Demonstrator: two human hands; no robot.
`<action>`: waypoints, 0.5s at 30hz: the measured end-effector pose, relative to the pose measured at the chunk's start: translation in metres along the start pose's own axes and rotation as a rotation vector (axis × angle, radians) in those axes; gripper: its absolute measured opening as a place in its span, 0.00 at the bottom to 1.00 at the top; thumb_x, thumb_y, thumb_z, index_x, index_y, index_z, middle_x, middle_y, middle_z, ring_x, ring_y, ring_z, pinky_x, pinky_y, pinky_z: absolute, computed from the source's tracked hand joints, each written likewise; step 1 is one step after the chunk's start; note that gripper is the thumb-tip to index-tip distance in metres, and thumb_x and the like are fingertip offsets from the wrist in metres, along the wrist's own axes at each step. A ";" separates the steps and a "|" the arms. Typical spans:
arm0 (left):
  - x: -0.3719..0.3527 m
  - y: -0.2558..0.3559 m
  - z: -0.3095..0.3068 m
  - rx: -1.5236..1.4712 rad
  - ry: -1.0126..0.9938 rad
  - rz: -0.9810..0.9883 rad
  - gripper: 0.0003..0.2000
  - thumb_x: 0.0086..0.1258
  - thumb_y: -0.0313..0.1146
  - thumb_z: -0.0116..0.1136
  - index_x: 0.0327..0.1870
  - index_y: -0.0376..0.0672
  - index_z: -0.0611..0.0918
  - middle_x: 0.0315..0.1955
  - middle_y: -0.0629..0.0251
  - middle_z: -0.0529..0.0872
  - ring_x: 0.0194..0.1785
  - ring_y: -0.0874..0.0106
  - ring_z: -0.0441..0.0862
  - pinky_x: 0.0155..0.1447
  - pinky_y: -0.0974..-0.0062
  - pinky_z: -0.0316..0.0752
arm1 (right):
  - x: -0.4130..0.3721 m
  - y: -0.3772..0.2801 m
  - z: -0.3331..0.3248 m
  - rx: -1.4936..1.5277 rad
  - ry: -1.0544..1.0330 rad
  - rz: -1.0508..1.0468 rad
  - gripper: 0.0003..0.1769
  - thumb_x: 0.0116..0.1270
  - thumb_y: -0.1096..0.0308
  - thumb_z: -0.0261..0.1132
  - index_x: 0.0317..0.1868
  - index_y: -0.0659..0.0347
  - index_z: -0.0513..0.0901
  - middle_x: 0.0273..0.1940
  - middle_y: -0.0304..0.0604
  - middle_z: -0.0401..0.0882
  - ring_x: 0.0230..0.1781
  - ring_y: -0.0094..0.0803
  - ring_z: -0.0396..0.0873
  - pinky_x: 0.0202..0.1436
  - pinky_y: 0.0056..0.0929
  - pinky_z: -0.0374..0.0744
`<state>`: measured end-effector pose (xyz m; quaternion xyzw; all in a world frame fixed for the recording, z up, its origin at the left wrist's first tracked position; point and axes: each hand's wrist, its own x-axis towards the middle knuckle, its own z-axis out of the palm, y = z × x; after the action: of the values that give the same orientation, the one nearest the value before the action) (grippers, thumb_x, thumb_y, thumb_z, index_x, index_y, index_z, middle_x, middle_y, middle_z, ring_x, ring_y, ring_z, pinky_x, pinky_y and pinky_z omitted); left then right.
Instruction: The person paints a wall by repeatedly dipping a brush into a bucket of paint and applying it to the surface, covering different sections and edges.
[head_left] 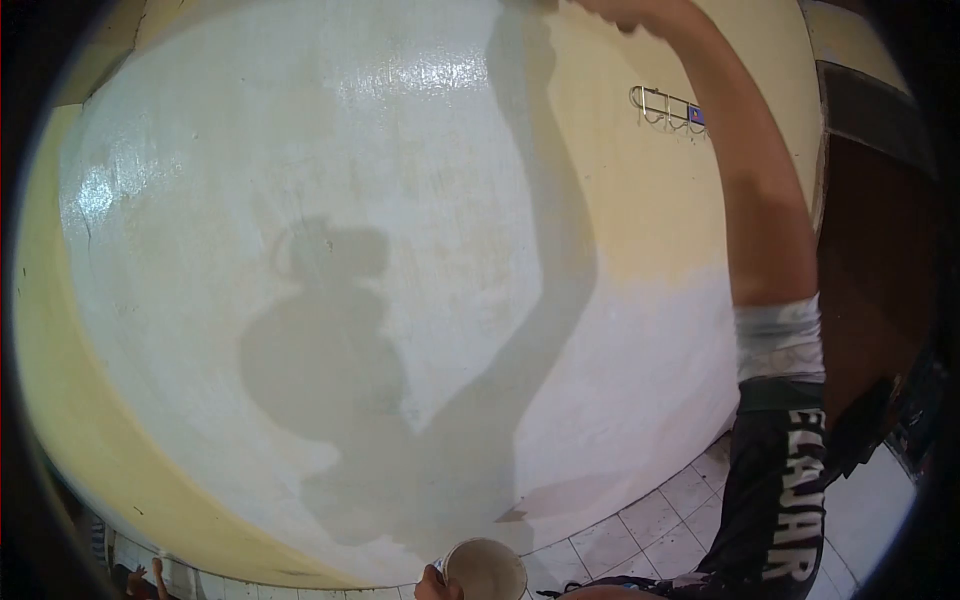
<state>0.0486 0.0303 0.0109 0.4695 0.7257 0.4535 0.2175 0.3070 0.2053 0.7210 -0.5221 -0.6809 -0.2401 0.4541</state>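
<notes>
My right hand point(612, 10) is raised high at the top edge, arm stretched up along the wall point(430, 180). Its fingers are closed on what looks like a paintbrush point(535, 4), of which only a sliver shows. Wet, glossy white paint covers much of the yellow wall, and yellow remains visible around the raised arm. Low at the bottom edge, my left hand point(438, 586) grips the rim of a paint bucket point(487, 572). The bucket's pale inside shows; its lower part is cut off. My shadow falls across the painted area.
A metal hook rack point(668, 110) is fixed to the wall, partly behind my right arm. A dark doorway point(875, 260) stands at the right. White floor tiles point(650, 520) run along the wall's foot. Part of another person point(150, 580) appears at bottom left.
</notes>
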 end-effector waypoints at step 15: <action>-0.004 0.016 -0.002 -0.011 -0.085 0.074 0.11 0.65 0.35 0.55 0.33 0.34 0.72 0.21 0.61 0.63 0.28 0.68 0.58 0.27 0.64 0.61 | -0.145 0.076 0.082 -0.048 -0.657 -0.210 0.16 0.64 0.68 0.62 0.51 0.63 0.86 0.38 0.53 0.86 0.37 0.41 0.85 0.44 0.36 0.82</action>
<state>0.0567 0.0285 0.0256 0.5136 0.6956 0.4448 0.2337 0.3536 0.2250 0.5454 -0.5091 -0.8349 -0.1203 0.1710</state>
